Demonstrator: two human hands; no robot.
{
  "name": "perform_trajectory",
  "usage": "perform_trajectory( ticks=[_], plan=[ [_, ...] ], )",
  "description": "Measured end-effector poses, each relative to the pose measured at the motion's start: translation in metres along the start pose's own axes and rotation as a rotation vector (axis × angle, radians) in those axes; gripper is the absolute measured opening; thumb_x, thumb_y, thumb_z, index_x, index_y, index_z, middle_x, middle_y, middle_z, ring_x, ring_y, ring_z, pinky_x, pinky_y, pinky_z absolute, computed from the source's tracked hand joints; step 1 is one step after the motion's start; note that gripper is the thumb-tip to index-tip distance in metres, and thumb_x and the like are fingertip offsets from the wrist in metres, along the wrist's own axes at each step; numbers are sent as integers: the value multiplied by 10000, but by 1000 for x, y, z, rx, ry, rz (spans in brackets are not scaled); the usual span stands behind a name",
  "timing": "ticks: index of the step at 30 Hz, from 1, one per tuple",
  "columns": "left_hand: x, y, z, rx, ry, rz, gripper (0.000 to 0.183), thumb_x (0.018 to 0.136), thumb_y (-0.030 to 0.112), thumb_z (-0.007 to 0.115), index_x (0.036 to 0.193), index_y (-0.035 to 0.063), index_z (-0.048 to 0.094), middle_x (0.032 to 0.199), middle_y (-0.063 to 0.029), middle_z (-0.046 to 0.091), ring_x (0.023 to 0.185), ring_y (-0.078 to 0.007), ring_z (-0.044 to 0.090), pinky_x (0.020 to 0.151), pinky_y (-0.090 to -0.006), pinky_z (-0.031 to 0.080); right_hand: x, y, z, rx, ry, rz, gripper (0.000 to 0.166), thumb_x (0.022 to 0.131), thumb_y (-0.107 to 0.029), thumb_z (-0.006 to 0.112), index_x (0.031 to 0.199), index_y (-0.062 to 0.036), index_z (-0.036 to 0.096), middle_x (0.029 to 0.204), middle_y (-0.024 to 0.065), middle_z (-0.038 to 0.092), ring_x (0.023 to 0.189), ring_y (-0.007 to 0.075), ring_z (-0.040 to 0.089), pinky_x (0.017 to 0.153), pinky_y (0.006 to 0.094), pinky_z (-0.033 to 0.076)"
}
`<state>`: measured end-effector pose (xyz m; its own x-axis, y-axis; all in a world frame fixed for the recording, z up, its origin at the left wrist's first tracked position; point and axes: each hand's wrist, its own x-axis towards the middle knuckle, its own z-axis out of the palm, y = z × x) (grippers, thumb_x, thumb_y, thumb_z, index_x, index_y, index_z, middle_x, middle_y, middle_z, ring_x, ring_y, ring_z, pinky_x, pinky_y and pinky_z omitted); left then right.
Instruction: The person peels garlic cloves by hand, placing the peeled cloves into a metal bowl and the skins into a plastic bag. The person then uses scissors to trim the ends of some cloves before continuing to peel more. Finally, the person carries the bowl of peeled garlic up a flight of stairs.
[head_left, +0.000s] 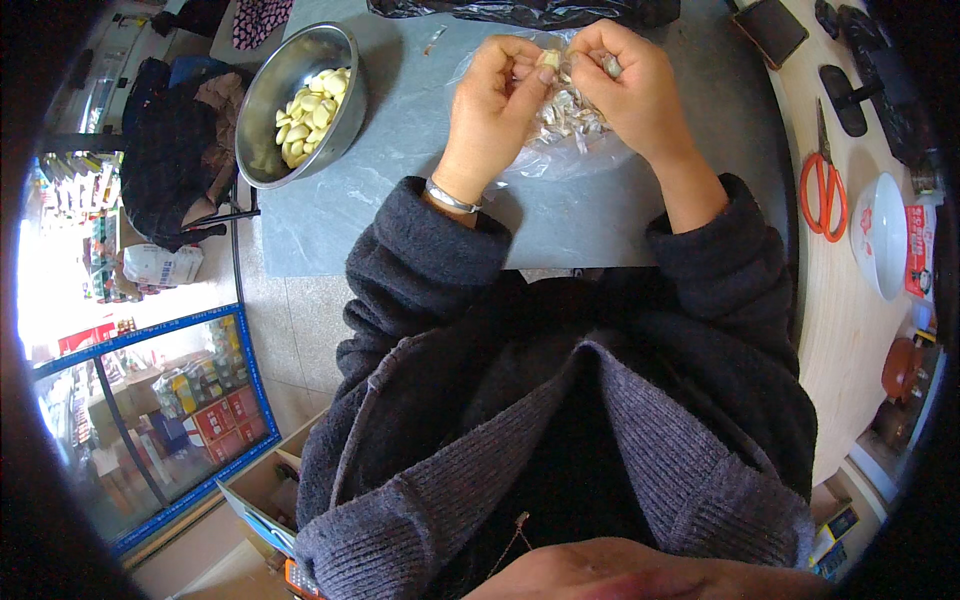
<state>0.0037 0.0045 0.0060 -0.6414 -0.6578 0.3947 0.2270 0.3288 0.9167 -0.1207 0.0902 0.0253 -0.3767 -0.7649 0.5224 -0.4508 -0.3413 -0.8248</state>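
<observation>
A garlic clove (551, 58) is pinched between the thumb and fingers of my left hand (491, 105). Close beside it, my right hand (634, 97) has thumb and forefinger pressed together. A pale garlic piece (612, 67) shows among its curled fingers; whether it is peeled I cannot tell. Under both hands, papery garlic skins (566, 120) lie heaped on a clear plastic bag (577, 159). To the left, a stainless steel bowl (352, 97) holds many peeled garlic cloves (311, 112) and looks tilted in this wide view.
The grey table (390, 217) has a black plastic bag (525, 10) along its far edge. On a wooden counter (840, 337) at right are orange-handled scissors (823, 196) and a white bowl (879, 236). A dark garment (169, 150) hangs at left, above a blue-framed glass case (247, 375).
</observation>
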Motion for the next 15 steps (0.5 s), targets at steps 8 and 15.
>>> perform_trajectory(
  ticks=[8, 15],
  plan=[
    [2, 4, -5, -180, -38, -66, 167, 839, 48, 519, 1000, 3, 526, 747, -11, 558, 634, -54, 516, 575, -173, 435, 4, 3, -3, 45, -86, -67, 78, 761, -77, 570, 774, 0, 566, 669, 57, 592, 594, 81, 528, 548, 218, 422],
    [2, 5, -7, -178, -30, -87, 175, 854, 86, 492, 1002, 18, 557, 756, -8, 556, 618, -53, 505, 545, -175, 423, 1, -2, 0, -30, -102, -62, 91, 751, -85, 584, 761, 3, 566, 663, 57, 577, 593, 97, 525, 541, 238, 416]
  ],
)
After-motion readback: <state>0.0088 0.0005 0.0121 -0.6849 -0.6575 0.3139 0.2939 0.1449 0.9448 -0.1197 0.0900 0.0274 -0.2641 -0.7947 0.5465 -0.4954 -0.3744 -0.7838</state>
